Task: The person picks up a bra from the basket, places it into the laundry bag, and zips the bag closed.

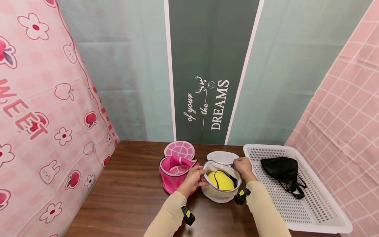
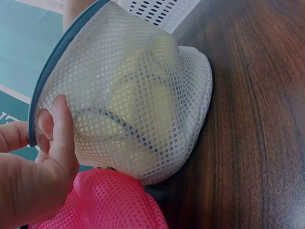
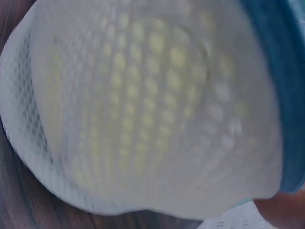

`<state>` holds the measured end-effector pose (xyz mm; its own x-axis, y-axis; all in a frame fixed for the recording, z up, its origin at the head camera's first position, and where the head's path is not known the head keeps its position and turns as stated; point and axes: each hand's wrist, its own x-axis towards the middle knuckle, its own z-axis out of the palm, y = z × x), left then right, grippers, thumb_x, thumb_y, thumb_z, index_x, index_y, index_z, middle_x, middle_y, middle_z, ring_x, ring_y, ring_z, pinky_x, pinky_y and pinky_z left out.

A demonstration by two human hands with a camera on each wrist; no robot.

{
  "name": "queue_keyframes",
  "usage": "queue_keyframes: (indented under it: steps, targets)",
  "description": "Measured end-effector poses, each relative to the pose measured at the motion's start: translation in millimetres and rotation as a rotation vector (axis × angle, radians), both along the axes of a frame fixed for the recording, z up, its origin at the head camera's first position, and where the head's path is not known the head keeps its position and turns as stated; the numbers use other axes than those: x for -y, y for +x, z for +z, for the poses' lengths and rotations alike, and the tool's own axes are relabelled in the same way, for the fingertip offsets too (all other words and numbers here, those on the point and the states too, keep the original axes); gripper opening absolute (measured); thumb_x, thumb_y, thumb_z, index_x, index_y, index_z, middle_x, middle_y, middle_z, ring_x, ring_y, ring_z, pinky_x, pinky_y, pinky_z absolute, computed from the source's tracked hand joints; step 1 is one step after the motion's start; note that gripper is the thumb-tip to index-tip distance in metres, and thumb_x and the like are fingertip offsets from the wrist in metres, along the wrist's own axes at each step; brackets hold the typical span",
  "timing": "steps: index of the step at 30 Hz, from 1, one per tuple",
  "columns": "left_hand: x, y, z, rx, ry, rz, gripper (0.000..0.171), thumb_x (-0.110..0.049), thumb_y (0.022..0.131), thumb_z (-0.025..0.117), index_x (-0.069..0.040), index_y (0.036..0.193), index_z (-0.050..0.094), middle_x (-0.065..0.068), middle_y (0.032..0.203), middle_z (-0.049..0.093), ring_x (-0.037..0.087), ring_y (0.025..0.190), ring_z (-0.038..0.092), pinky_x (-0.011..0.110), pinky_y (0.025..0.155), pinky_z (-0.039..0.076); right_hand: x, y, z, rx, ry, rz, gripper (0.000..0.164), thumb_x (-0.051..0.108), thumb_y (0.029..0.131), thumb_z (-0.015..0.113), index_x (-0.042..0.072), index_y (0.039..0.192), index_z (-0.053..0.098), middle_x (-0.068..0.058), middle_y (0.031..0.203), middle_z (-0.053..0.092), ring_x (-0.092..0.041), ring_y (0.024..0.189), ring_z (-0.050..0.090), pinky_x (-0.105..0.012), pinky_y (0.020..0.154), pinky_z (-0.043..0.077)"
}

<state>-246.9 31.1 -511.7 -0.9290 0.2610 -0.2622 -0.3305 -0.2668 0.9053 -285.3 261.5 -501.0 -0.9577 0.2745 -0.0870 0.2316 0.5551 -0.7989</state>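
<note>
A white mesh laundry bag [image 1: 217,194] stands upright on the table with its round lid [image 1: 222,157] folded back. Inside lies a yellow padded piece with dark straps [image 1: 220,180], faintly visible through the mesh in both wrist views. My left hand [image 1: 193,177] pinches the bag's zipped rim [image 2: 50,71] on the left, thumb on the outer mesh. At the rim's right side, near the lid, my right hand [image 1: 244,168] grips the zip edge with curled fingers; its fingertips are hidden. Against my left hand stands a pink mesh laundry bag [image 1: 170,182], its lid [image 1: 179,150] laid back.
To the right is a white perforated plastic basket [image 1: 296,214] holding a black fabric item with straps [image 1: 279,168]. The brown wooden table [image 1: 124,191] extends to the left. Printed curtains [image 1: 136,82] hang behind and on both sides.
</note>
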Motion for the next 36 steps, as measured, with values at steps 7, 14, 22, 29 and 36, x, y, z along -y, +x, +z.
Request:
queue_keyframes:
  steps: [7,14,22,29,36]
  targets:
    - [-0.9,-0.8,1.0,0.015,0.006,-0.007,0.031,-0.003,0.09,0.049,0.009,0.118,0.046,0.01,0.075,0.054,0.012,0.051,0.054,0.041,0.061,0.054,6.1,-7.4,7.0,-0.056,-0.326,-0.073,0.024,0.002,0.088,0.057,-0.015,0.104,0.062,-0.018,0.088,0.064,-0.011,0.064,0.061,-0.023,0.061,0.052]
    - [-2.5,-0.7,2.5,0.009,0.007,-0.02,0.031,-0.003,0.09,0.048,0.01,0.118,0.045,0.015,0.08,0.056,0.013,0.052,0.054,0.042,0.061,0.054,7.5,-11.6,19.5,-0.045,-0.567,-0.079,0.031,0.008,0.089,0.06,-0.011,0.11,0.049,-0.004,0.072,0.058,-0.007,0.059,0.055,-0.019,0.054,0.049]
    - [-2.9,-2.4,-3.2,-0.003,0.034,-0.006,0.03,0.0,0.088,0.049,0.01,0.116,0.046,0.016,0.083,0.053,0.015,0.056,0.051,0.039,0.06,0.054,3.1,-11.9,21.2,-0.051,-0.627,-0.226,0.02,0.005,0.085,0.06,-0.011,0.095,0.056,-0.002,0.057,0.058,-0.007,0.048,0.053,-0.018,0.046,0.046]
    - [-2.6,-2.7,-3.1,-0.01,0.031,-0.006,0.03,0.0,0.088,0.049,0.009,0.116,0.046,0.018,0.085,0.053,0.015,0.056,0.052,0.039,0.061,0.054,2.8,-10.4,19.1,-0.055,-0.596,-0.207,0.025,0.004,0.086,0.06,-0.014,0.102,0.054,-0.003,0.06,0.059,-0.006,0.05,0.056,-0.018,0.048,0.048]
    - [-2.4,-3.0,-2.6,-0.007,0.027,-0.01,0.03,0.0,0.089,0.049,0.011,0.117,0.046,0.013,0.08,0.051,0.015,0.058,0.051,0.033,0.058,0.053,0.9,-8.7,17.2,-0.058,-0.686,-0.21,0.021,0.002,0.086,0.059,-0.011,0.102,0.054,-0.003,0.061,0.06,-0.006,0.05,0.058,-0.018,0.05,0.049]
